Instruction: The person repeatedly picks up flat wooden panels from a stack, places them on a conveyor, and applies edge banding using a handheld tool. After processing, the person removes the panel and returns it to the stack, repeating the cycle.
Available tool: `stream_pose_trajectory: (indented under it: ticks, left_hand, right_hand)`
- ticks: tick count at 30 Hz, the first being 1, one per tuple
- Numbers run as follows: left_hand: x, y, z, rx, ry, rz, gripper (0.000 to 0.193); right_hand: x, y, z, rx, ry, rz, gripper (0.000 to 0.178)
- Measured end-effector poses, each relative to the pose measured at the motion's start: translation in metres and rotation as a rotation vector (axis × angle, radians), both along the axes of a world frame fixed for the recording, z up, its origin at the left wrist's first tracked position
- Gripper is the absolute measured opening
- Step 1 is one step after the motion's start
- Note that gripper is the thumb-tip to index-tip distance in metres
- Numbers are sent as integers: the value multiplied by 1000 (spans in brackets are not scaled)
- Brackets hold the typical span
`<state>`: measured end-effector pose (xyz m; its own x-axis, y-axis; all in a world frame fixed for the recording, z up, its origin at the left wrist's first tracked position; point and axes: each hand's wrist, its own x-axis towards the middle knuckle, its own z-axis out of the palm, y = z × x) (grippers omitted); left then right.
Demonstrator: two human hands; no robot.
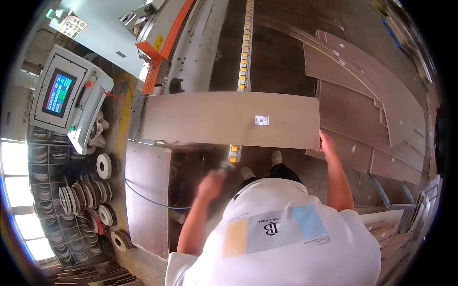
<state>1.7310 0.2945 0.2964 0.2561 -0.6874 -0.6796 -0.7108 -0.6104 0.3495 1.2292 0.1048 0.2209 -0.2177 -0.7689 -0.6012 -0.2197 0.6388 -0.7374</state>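
Note:
A long brown board (205, 119) with a small white label (262, 120) lies across the machine's edge and a roller rail (245, 57). My right hand (326, 144) grips the board's near right corner, fingers closed around the edge. Below the board, by the rail's near end, my left hand (212, 185) is closed around a small grey tool (225, 167). Motion blurs this tool, so its exact kind is unclear. A blue hose (157, 202) runs over a cabinet toward my left forearm; where it ends cannot be seen.
Stacked brown boards (350, 102) lie at right, beside a grey metal frame (391, 195). The machine with its orange guard (155, 71) stands ahead, its control panel (59, 93) at left. Edging rolls (78, 198) fill the left side near a cabinet (148, 200).

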Motion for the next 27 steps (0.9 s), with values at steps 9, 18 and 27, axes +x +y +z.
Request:
stream_pose_trajectory:
  ticks: [9,18,27]
  left_hand:
    - [76,53,20,61,-71,139,50]
    - [127,136,-27,-74,-81,308,48]
    - [-12,93,24,42,23,-258,57]
  right_hand:
    - [7,8,8,61,-25,-30,54]
    - [-10,4,-19,18,-124,-30,48]
    - [-23,-9,-28,113,-82,17,50]
